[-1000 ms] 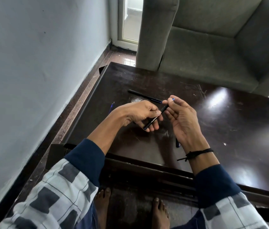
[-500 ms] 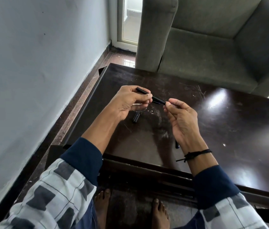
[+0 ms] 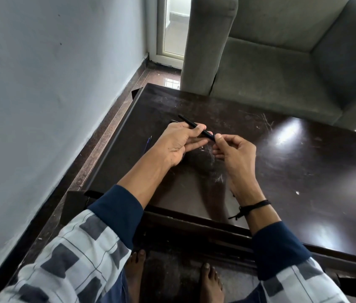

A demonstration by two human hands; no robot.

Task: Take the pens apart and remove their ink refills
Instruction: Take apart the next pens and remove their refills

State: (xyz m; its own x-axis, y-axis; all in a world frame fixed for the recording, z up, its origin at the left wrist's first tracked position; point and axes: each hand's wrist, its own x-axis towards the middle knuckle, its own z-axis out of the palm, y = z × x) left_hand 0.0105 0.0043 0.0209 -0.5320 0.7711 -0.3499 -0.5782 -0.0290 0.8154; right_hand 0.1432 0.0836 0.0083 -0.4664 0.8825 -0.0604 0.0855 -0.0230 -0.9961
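A slim black pen [image 3: 187,120] is held above the dark table [image 3: 304,171], slanting from upper left to lower right. My left hand [image 3: 178,142] grips its middle between thumb and fingers. My right hand [image 3: 235,154] pinches the pen's near end with thumb and forefinger. A thin blue refill [image 3: 148,142] lies on the table just left of my left wrist. Whatever lies under my hands is hidden.
The table's left edge runs close to a grey wall [image 3: 41,106]. A grey sofa [image 3: 282,62] stands right behind the table. My bare feet [image 3: 210,283] show on the floor below the near table edge.
My left hand dropped the first pen's barrel and picked up another black pen from the table. Both hands now hold this pen, raised slightly, with my right fingers closed on its end.
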